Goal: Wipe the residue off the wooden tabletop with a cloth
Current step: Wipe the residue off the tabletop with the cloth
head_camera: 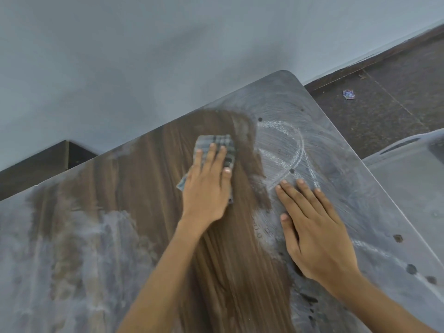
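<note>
Two hands are on the wooden tabletop (120, 179): the left hand (206, 188) lies flat on a checked cloth (216, 143), its straight fingers (211, 152) pressing the cloth down at the far end of a cleaned brown band, while the right hand (312, 231) rests open and empty on the dusty part. The nearest thick residue (283, 145), whitish with chalky arcs, lies just to the right of the cloth, between it and the tabletop's far right corner. More grey film covers the near left area, so the left hand probably sweeps rightward next.
</note>
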`<state>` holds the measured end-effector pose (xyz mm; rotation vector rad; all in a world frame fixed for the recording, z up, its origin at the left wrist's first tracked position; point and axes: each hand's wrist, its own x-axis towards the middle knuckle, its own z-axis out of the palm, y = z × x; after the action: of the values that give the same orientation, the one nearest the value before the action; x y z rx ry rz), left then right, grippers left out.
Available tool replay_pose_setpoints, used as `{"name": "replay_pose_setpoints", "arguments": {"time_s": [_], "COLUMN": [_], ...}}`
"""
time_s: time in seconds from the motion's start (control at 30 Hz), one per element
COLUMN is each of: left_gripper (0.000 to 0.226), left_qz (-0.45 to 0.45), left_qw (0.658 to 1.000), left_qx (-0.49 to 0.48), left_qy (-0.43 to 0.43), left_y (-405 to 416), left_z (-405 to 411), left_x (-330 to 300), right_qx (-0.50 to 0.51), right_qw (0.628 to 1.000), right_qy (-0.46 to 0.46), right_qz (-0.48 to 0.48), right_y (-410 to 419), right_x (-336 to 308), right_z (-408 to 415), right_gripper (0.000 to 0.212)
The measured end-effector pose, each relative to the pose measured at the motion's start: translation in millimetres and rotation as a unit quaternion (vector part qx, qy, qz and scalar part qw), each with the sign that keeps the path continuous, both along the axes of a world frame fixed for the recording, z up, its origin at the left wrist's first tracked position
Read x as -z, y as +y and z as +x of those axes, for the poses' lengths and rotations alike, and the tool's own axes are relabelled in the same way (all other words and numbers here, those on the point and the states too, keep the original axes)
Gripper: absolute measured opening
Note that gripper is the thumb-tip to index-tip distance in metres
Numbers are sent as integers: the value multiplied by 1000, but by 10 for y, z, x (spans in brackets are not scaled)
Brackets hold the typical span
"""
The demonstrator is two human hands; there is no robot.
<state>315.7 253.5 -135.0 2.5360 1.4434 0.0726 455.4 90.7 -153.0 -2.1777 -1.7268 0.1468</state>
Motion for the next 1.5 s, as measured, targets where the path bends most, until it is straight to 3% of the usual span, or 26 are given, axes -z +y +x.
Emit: {"name": "replay_pose_setpoints", "arguments": {"time_s": [0.17,0.37,0.53,0.73,0.83,1.0,1.4,1.5], "left_gripper": [52,51,55,51,53,50,56,57], "left_qz": [-6,5,14,-6,14,5,-5,12], "left_qw": [995,998,993,999,1000,996,999,999], "left_qx": [-98,64,110,-46,-13,82,-45,21], "left_qy": [5,-24,-46,1,10,-39,16,-24], "left_y": [782,372,-121,913,1039,342,1268,858], "left_z": [312,1276,643,621,959,832,969,886], "left_x": [-58,46,33,47,90,-2,247,175], "right_qx": [5,3,-26,-21,-19,-23,-20,-17], "right_qw": [1000,1000,1000,1000,1000,1000,999,999], "right_qy": [-9,-11,-5,11,14,17,23,28], "right_qz": [-8,-8,-6,-18,-17,-12,-24,-12], "right_y": [-4,-10,-23,-15,-20,-5,7,9], "right_x": [11,9,-19,-3,-4,-29,-21,-14], "right_z": [-5,-2,23,27,24,31,38,25], "right_gripper": [48,48,46,47,47,46,50,51]}}
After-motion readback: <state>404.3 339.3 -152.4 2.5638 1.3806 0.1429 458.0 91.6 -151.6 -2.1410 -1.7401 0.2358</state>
